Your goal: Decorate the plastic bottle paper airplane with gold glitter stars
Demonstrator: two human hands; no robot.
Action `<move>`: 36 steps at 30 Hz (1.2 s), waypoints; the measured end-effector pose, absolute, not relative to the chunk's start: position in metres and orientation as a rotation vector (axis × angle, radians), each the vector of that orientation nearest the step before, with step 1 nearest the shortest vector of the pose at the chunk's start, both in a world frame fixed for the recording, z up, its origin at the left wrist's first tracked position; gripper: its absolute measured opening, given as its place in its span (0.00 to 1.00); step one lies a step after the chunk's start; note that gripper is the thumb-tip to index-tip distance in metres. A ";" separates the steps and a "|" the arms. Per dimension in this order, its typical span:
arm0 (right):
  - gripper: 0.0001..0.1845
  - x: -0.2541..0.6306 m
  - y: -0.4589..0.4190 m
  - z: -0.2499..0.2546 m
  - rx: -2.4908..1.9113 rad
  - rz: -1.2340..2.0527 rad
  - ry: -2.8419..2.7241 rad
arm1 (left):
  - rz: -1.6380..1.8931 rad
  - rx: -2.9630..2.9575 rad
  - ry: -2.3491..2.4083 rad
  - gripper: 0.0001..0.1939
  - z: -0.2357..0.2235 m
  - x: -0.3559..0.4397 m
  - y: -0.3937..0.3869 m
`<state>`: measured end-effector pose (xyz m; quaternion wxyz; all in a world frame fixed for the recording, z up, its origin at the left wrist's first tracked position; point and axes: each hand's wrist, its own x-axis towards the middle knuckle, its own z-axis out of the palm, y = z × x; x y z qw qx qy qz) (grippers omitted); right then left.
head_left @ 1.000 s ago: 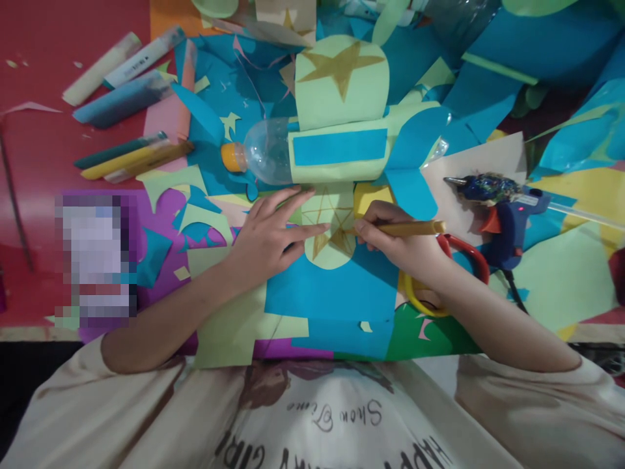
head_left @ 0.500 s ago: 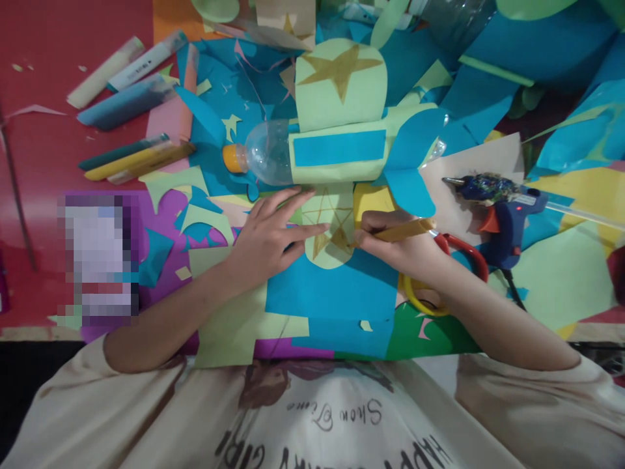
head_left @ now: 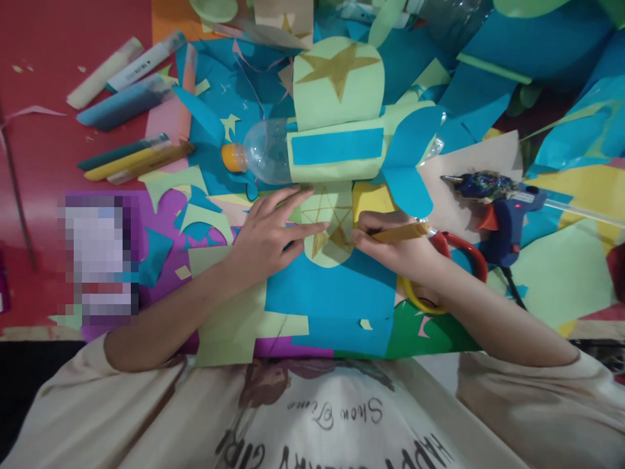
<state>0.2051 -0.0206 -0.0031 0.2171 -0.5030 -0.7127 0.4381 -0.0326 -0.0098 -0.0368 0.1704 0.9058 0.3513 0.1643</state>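
Observation:
A clear plastic bottle with an orange cap lies on its side, wrapped in pale green paper with a blue strip. Its upper paper wing bears a filled brown star. On the lower wing an outlined star is partly coloured at its bottom points. My left hand lies open with fingers spread, its fingertips resting on that lower wing. My right hand grips a brown-yellow marker, its tip end at the wing's right edge. Blue paper fins stick out at the bottle's right end.
Right of my hands lie red-and-yellow-handled scissors, partly under my forearm, and a blue glue gun with a glue stick. Several markers lie at upper left. Paper scraps cover the table. A blurred-out object lies at left.
The view has shifted very slightly. My right hand and the marker have moved a touch within the same spot; my left hand stays in place on the wing.

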 end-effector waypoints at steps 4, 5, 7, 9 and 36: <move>0.17 0.204 -0.021 -0.003 -1.396 1.216 -1.960 | 0.463 2.555 0.992 0.20 -0.036 -0.033 -0.010; 0.17 0.204 -0.021 -0.003 -1.399 1.208 -1.954 | 0.460 2.548 0.996 0.20 -0.036 -0.033 -0.010; 0.16 0.204 -0.021 -0.003 -1.418 1.184 -1.943 | 0.453 2.540 1.001 0.21 -0.035 -0.033 -0.010; 0.16 0.205 -0.021 -0.003 -1.444 1.174 -1.932 | 0.442 2.537 1.003 0.21 -0.035 -0.033 -0.010; 0.16 0.206 -0.020 -0.003 -1.400 1.236 -1.950 | 0.535 2.566 0.980 0.20 -0.039 -0.033 -0.010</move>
